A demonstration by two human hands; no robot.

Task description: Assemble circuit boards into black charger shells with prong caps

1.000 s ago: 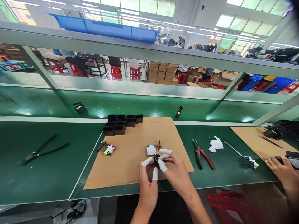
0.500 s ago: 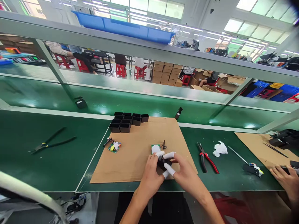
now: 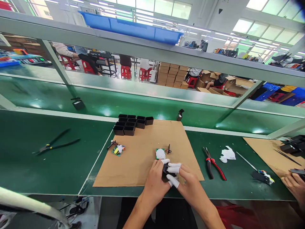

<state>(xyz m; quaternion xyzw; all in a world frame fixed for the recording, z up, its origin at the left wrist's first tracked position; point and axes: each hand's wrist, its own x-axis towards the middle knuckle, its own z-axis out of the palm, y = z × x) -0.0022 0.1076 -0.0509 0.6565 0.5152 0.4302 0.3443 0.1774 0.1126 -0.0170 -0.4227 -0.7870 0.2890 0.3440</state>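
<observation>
Between my two hands is a small black plastic case [image 3: 166, 176], partly covered by my fingers. My left hand [image 3: 154, 179] is closed around its left side. White finger cots cover the fingertips of my right hand [image 3: 184, 178], which presses on the case's top and right side. Just beyond them on the cardboard sheet [image 3: 138, 171] lies a green circuit board [image 3: 160, 154] with a white pad on it and a small black part [image 3: 169, 149] wired to its right. A second circuit board [image 3: 118, 149] with white and yellow parts rests farther left.
Several open black cases [image 3: 129, 130] stand at the back of the cardboard. Red-handled pliers [image 3: 213, 163], white scraps [image 3: 228, 154] and a black-cased assembly [image 3: 262, 176] lie right; large pliers [image 3: 56, 143] lie left. A co-worker's hand [image 3: 294, 184] is at the far right.
My right fingers have shifted over the top of the case and lie closer together. The whole view has moved slightly. The co-worker's hand has moved a little, with a dark piece in it.
</observation>
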